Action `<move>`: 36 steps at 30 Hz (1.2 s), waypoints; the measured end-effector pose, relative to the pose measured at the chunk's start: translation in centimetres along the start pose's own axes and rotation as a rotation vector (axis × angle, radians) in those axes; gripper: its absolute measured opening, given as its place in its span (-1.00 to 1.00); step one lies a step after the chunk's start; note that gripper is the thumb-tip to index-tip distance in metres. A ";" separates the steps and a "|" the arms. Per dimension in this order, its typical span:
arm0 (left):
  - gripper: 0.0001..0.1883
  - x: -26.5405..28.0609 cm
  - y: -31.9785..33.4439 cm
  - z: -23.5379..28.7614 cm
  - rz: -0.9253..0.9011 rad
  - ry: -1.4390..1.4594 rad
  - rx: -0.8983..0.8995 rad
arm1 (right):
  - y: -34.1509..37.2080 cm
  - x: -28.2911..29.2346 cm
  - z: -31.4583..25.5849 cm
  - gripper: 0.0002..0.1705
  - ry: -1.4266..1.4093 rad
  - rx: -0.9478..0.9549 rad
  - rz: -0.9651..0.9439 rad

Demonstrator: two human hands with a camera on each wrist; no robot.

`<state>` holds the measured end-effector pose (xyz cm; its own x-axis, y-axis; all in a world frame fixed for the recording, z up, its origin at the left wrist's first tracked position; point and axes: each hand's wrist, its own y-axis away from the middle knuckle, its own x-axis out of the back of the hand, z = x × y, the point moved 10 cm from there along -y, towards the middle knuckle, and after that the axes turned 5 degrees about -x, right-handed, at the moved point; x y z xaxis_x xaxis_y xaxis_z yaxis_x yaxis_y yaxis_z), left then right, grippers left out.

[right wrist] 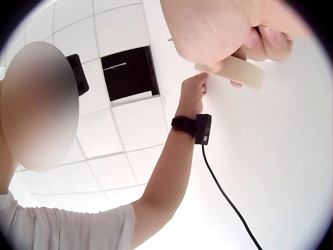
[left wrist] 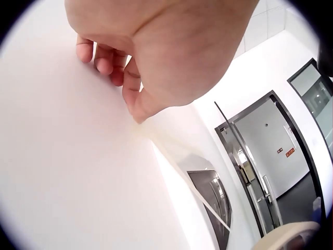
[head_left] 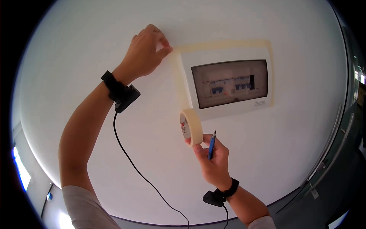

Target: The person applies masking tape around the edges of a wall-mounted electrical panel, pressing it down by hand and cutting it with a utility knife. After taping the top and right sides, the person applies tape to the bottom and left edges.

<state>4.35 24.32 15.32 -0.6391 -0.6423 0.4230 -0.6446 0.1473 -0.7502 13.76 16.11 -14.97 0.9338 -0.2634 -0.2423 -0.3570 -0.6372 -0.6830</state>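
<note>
My left hand [head_left: 145,51] is raised at the upper left corner of a wall-mounted breaker box [head_left: 185,68]. Its thumb and index finger pinch the end of a masking tape strip [left wrist: 169,159], while the other fingers curl near the wall. From that corner the pale tape runs down along the box's left side toward a masking tape roll [head_left: 196,128]. Below the box, my right hand [head_left: 218,164] grips this roll at its lower rim. A slim blue utility knife [head_left: 211,147] with a metal tip is tucked in the same hand, pointing up.
Masking tape borders the box along its top [head_left: 225,45] and right side [head_left: 272,76]. Tinted glass covers the breakers [head_left: 240,83]. Black cables [head_left: 141,171] hang from both wrist cameras. At the far right are a metal handle [head_left: 343,141] and a dark door area.
</note>
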 end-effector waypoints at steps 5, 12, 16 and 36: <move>-0.76 0.2 0.0 0.0 0.022 0.005 0.027 | -0.1 -0.2 -0.1 -0.74 0.024 0.037 0.023; -0.75 -0.1 0.0 0.0 0.056 -0.023 0.035 | -0.2 -0.4 0.1 -0.73 0.034 0.068 0.074; -0.74 -0.2 0.0 -0.3 0.071 -0.012 0.048 | -0.3 -0.2 0.1 -0.75 0.053 0.063 0.080; -0.73 -0.1 0.1 0.2 0.109 -0.076 0.034 | 0.0 -0.1 0.7 -0.76 0.087 0.105 0.128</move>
<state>4.42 24.22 15.10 -0.6703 -0.6790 0.2995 -0.5579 0.1949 -0.8067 13.72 16.65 -15.45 0.8737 -0.4021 -0.2739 -0.4635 -0.5171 -0.7196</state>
